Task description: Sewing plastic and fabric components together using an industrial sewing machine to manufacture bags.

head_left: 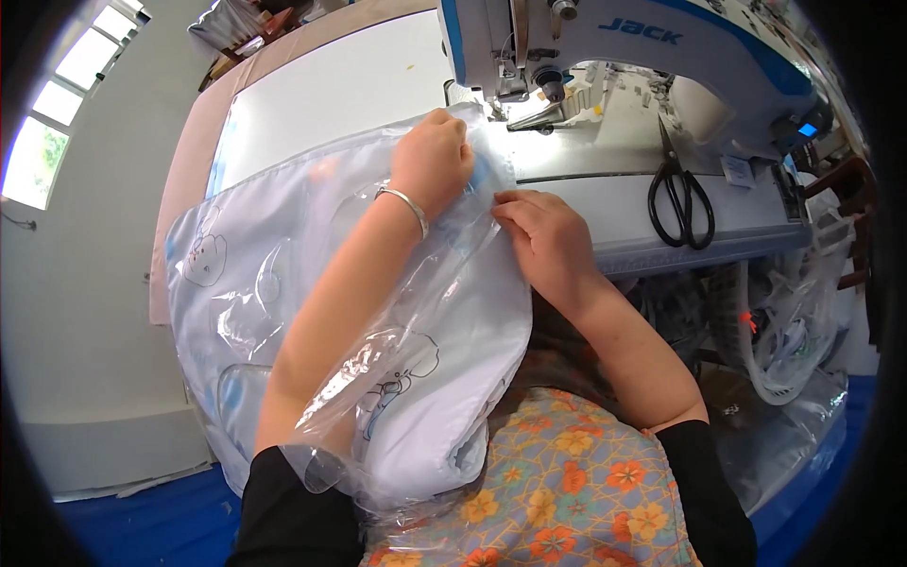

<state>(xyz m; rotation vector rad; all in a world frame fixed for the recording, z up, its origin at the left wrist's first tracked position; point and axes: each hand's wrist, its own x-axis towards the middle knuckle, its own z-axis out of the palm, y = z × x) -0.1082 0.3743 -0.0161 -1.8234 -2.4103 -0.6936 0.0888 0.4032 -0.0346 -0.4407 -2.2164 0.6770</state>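
Head view looks down on a person seated at a sewing machine (605, 47), white with blue trim, standing on a pale desk (340, 85). A white padded fabric piece (255, 283) with faint cartoon prints lies across the desk's near edge and spills down into the person's lap, and a clear plastic sheet (397, 350) is draped over it, crinkled and shiny.

The left hand (433, 156) rests curled on top of the fabric and plastic just in front of the presser foot (534, 115), knuckles up, fingers folded down onto the material; a silver bangle (408, 206) sits on that wrist. The right hand (539, 236) lies just beside it, to the right, fingertips drawn together and pinching the edge of the fabric and plastic where it meets the machine bed. The two hands are close, nearly touching.

To the right on the machine bed lies a pair of black-handled scissors (678, 194), blades pointing away from the person, well apart from both hands. The person wears black sleeves (699, 482) and a floral apron (567, 472) in orange and yellow. More clear plastic (803, 331) hangs bunched under the right side of the desk. A window (57, 104) shows bright at the far left.
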